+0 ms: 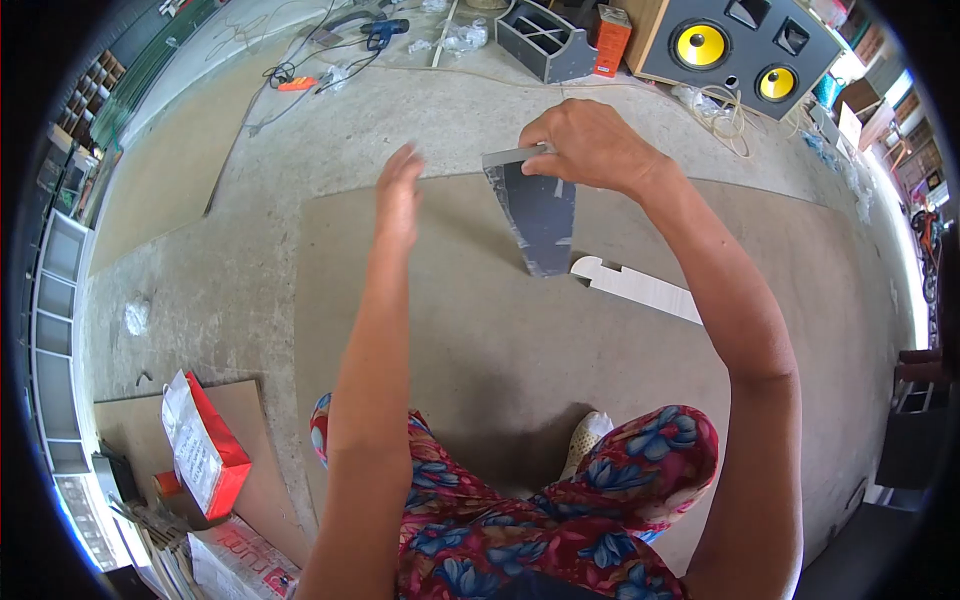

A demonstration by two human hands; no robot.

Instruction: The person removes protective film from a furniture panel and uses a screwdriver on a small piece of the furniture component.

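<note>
My right hand grips the top edge of a dark grey board, fingers over the top and thumb on the near face. The board stands upright over the brown sheet, narrower toward the bottom, with pale scuffed patches along its edges. My left hand is raised to the left of the board, apart from it, slightly blurred, with fingers stretched out and nothing in them. Just right of the board's lower end lies a white notched strip with a rounded end, partly hidden behind my right forearm.
A large brown sheet covers the floor around my legs. Farther off are a blue power tool with cables, a dark divided tote, an orange box and a speaker cabinet. At left sits a red-and-white bag.
</note>
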